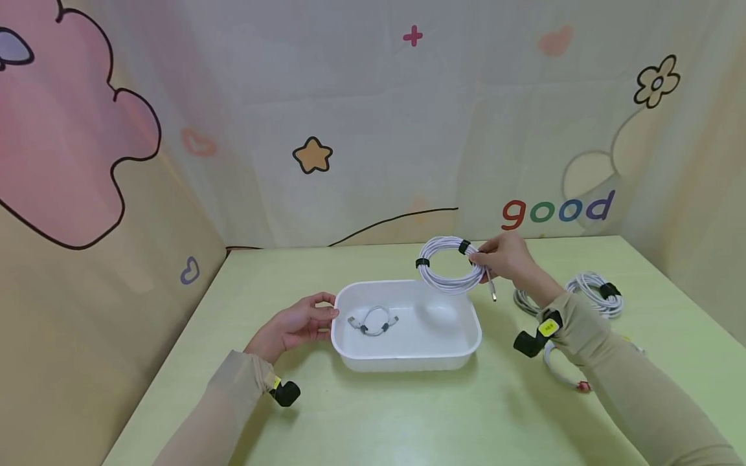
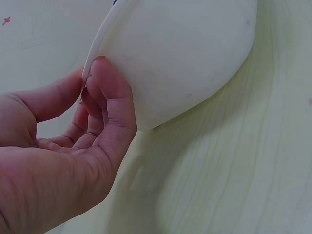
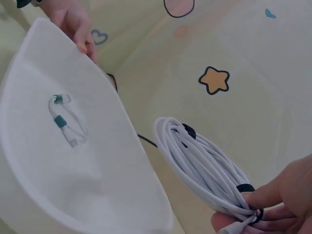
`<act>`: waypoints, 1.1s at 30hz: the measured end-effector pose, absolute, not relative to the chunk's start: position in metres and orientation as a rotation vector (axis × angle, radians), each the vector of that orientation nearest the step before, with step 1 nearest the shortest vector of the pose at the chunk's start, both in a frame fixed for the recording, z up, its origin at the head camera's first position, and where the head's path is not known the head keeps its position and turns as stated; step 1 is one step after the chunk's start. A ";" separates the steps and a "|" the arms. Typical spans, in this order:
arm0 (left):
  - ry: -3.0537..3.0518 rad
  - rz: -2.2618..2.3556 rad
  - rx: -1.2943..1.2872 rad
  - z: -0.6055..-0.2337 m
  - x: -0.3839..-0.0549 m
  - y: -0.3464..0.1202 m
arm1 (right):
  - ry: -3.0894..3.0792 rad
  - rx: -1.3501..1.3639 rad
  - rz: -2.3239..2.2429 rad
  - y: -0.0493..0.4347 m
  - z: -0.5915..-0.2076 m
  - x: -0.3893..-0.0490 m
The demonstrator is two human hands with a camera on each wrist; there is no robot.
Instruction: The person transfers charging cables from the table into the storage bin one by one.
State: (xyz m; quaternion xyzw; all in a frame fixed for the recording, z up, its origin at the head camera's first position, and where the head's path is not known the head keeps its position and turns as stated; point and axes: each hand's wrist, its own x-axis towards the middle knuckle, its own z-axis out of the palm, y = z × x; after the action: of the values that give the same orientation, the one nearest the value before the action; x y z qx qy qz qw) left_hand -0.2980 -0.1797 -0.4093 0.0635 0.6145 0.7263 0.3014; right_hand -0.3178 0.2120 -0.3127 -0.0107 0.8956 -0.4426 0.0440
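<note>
A white plastic bin [image 1: 408,364] stands on the table, with a small looped white USB cable [image 3: 59,121] lying inside at its left. My left hand [image 1: 300,327] pinches the bin's left rim; in the left wrist view the thumb is on one side of the rim and the fingertips [image 2: 100,66] on the other. Raised over the bin's back right corner, a large coil of white cable [image 1: 451,285] is bound with black straps. My right hand [image 3: 287,200] grips this coil at its right side, and a metal-tipped plug [image 1: 493,294] dangles below the fingers.
To the right on the pale green table [image 1: 280,427] lie more coiled white cables [image 1: 597,304], partly behind my right forearm. A thinner cable with a red end [image 1: 583,386] sits nearer me, also partly hidden. A printed curtain [image 1: 373,129] hangs around the table.
</note>
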 end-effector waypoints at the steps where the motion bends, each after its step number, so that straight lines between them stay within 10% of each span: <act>1: 1.630 1.927 0.167 -0.409 -0.298 -0.180 | 2.734 -0.045 -1.350 0.210 -0.313 -0.317; 33: 1.621 1.932 0.160 -0.411 -0.301 -0.181 | 2.666 -0.253 -1.188 0.172 -0.344 -0.292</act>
State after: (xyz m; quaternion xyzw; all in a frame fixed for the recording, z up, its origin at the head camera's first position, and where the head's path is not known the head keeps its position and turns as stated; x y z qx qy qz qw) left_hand -0.3006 -0.1806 -0.4108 0.0603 0.6116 0.7286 0.3025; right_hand -0.2916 0.1718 -0.3444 -0.0857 0.9050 -0.4031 0.1058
